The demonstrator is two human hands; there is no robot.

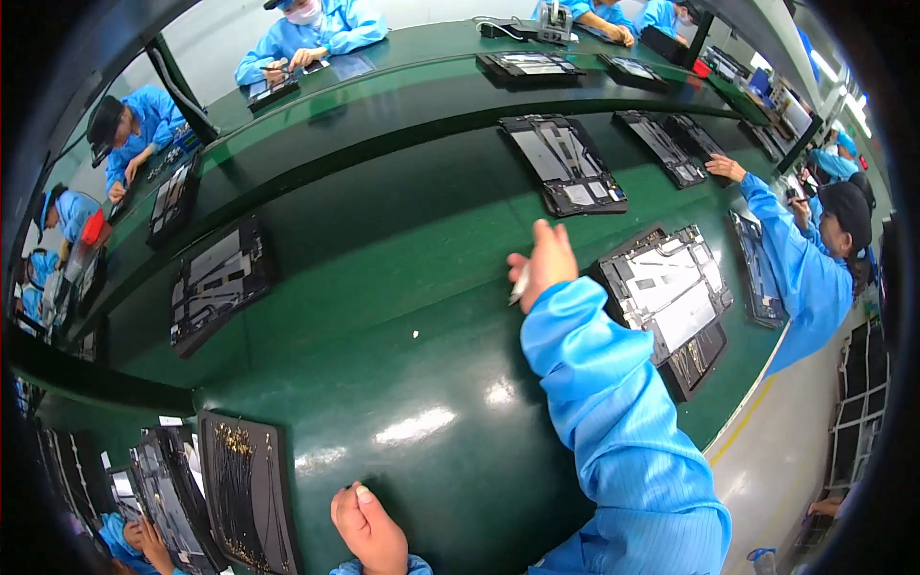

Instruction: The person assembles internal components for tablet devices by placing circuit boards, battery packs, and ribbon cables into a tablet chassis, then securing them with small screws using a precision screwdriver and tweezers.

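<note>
My right hand (551, 264) reaches forward over the green bench (383, 316), its fingers bent around a small white pointed piece (520, 284). Just right of that wrist, an opened tablet-like device (671, 287) with silvery panels lies askew on a black tray (700, 362) with thin cables in it. Beyond the fingertips another opened device (565, 158) rests on a dark tray. Low in the middle, my left hand (369, 532) is closed above the bench, thumb on top; whatever its fingers may hold is hidden.
A black foam tray of thin cables (247, 489) stands at lower left, beside upright devices (168, 498) and another person's hand (149, 541). One more device (220, 278) lies at left. On the right, a co-worker's hand (725, 168) touches a device. A raised shelf (383, 134) crosses behind.
</note>
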